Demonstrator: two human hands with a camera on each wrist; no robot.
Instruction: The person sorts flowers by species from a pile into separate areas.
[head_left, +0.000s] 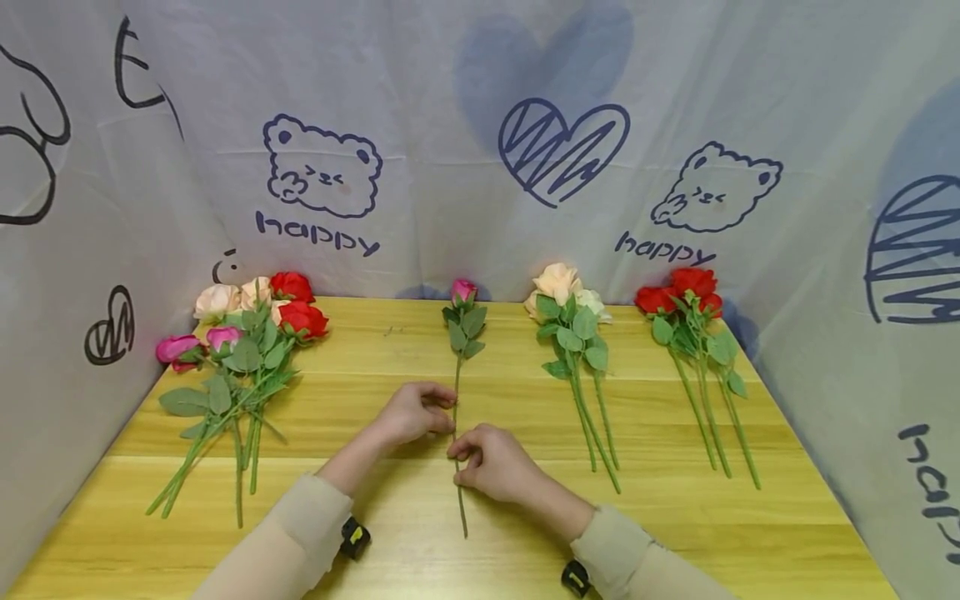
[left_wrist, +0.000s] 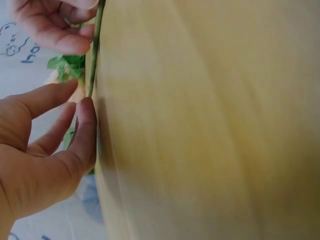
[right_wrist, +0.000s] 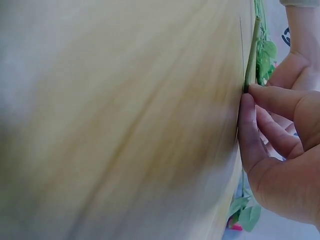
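Note:
A single pink rose (head_left: pixel 464 291) lies on the table, its long stem (head_left: pixel 457 379) pointing toward me. Beside the middle of that stem is my left hand (head_left: pixel 414 412), fingertips touching it from the left. In the left wrist view, the left thumb (left_wrist: pixel 62 95) stands apart from the stem. Lower down, my right hand (head_left: pixel 497 464) pinches the stem from the right. The right wrist view shows its thumb and a curved finger (right_wrist: pixel 248 127) meeting at the stem, whose cut end sticks out past them.
Pink, cream and red roses (head_left: pixel 302 319) lie in a crossed pile at the left. Right of the middle is a cream bunch (head_left: pixel 557 284), and farther right a red bunch (head_left: pixel 693 283). White printed cloth (head_left: pixel 442 167) walls the wooden table (head_left: pixel 360 492) on the back and sides.

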